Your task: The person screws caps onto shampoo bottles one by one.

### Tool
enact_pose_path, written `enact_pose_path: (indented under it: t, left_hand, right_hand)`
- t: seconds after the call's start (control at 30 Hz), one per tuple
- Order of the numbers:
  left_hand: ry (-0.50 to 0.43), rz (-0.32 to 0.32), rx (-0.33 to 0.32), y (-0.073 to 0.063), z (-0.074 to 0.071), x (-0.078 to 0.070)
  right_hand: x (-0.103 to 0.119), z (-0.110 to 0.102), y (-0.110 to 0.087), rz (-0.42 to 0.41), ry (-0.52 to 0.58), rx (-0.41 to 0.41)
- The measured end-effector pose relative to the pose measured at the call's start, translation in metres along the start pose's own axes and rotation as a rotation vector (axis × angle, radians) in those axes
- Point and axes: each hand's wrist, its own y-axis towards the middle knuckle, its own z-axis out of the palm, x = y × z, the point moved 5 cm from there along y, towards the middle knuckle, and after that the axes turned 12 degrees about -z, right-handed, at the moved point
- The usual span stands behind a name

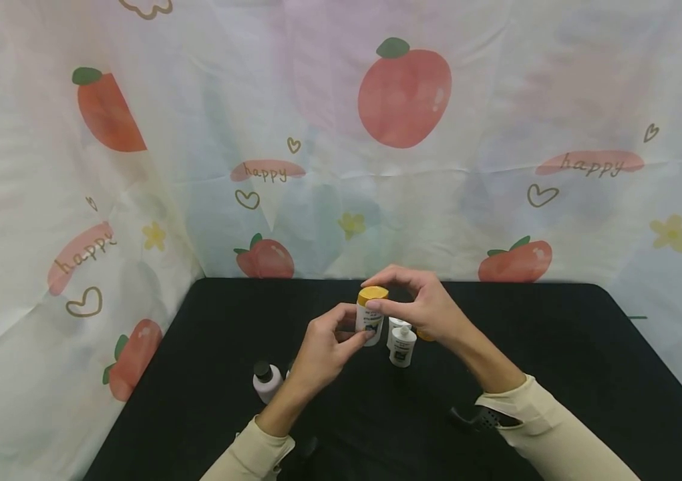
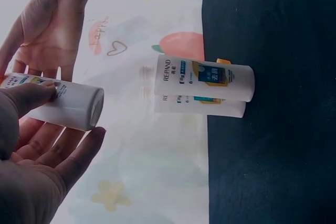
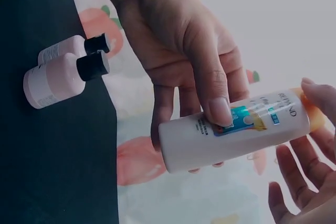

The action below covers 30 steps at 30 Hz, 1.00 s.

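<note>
We are viewing a white REPAND bottle (image 1: 369, 322) being held nearly upright above the black table (image 1: 557, 347), with two similar bottles (image 2: 205, 78) standing nearby to its right, presumably within easy reach. The left hand (image 1: 322, 344) is apparently bracing the body low down, leaving the yellow cap (image 1: 373, 293) accessible to the right hand (image 1: 433, 307). We are seeing the left thumb and fingers gripping the lower body, spread only to its width, while the right thumb and forefinger are pinching the cap.

Three white bottles (image 3: 247, 139) — one yellow-capped, two uncapped — plus two pink bottles (image 3: 56, 81), two black caps (image 3: 93, 66) and at least one more yellow cap (image 1: 425, 336).
</note>
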Motion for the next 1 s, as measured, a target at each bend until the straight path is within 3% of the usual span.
enact_pose_path:
  t: [0.37, 0.77, 1.0]
  left_hand:
    - [-0.036, -0.151, 0.110, 0.000, -0.005, 0.011]
    - [0.006, -0.207, 0.156, -0.001, -0.018, 0.015]
    - [0.100, -0.176, 0.132, -0.006, -0.023, 0.018]
  right_hand:
    - [-0.007, 0.014, -0.005, -0.015, -0.038, 0.037]
    - [-0.022, 0.036, -0.013, -0.017, -0.012, 0.033]
    - [-0.031, 0.046, -0.018, 0.024, 0.010, 0.025]
